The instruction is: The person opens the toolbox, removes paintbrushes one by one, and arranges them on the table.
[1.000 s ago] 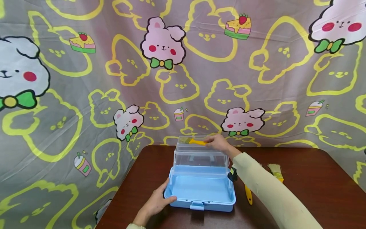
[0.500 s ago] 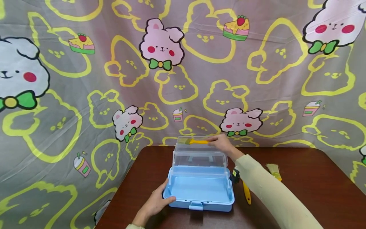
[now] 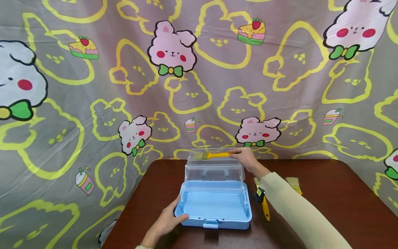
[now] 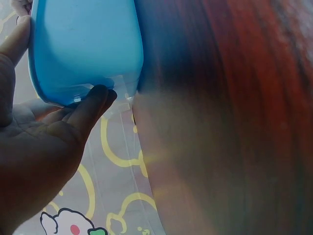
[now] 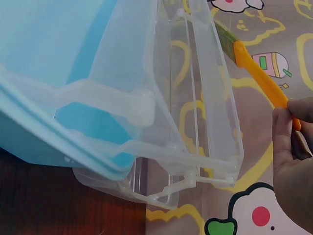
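Note:
A light blue toolbox (image 3: pixel 214 224) stands unfolded on the table, its clear plastic trays (image 3: pixel 214 173) raised in tiers at the back. My left hand (image 3: pixel 166 218) holds its front left corner, thumb on the rim and fingers along the side. In the left wrist view those fingers (image 4: pixel 95 110) press against the blue wall. Pinched by the handle end in my right hand (image 3: pixel 247 159) is a yellow-handled paintbrush (image 3: pixel 217 155). It lies level at the top tray, bristles to the left, showing hazily through the plastic. From the right wrist view, the brush handle (image 5: pixel 264 76) angles past the tray's edge.
Right of the toolbox lies another yellow-handled paintbrush (image 3: pixel 265 208), partly behind the wrist camera. A wider paintbrush (image 3: pixel 293 185) lies farther right, partly covered by my sleeve. A patterned cloth (image 3: pixel 199 86) hangs behind the dark wooden table (image 3: pixel 326 193).
The paintbrush in my right hand has shifted slightly right and lower relative to the toolbox. My left hand keeps its hold on the corner. The head view has turned a little right.

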A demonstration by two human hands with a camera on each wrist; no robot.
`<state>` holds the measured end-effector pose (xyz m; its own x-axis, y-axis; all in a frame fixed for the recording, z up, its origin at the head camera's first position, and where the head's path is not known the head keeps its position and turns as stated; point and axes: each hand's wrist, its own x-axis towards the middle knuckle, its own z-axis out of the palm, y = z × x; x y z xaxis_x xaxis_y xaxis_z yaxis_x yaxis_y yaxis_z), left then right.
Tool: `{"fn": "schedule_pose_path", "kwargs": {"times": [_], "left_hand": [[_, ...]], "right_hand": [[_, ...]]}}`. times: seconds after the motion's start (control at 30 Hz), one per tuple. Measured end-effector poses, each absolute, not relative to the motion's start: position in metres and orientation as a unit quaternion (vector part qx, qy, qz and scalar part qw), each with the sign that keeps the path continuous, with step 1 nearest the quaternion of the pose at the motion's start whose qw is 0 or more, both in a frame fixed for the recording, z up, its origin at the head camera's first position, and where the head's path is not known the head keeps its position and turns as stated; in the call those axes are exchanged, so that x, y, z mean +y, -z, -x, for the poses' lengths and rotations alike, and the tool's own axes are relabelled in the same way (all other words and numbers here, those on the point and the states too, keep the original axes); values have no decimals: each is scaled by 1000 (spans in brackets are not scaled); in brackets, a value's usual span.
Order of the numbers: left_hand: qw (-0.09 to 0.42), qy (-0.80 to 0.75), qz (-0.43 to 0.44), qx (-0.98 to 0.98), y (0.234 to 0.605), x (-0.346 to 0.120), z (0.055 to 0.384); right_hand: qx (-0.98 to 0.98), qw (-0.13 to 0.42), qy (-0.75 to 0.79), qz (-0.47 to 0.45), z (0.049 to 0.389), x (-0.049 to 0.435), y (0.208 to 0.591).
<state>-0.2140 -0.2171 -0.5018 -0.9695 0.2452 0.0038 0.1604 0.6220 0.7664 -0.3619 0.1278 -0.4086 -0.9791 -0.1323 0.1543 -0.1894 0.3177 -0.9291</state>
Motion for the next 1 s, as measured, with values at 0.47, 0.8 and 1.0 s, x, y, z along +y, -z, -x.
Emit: {"fn": "schedule_pose_path", "kwargs": {"times": [0.47,0.8,1.0], "left_hand": [[55,-425,-94,899,501,-217,217],[66,-427,-86,898,501,-214,218],[68,-428,-84,897,500,-213,217]], "right_hand": [[-763,41,-639,-92,343,162,408],[-752,70,-651,-80,317,207,411],[-721,80,-684,-76,298,242,415]]}}
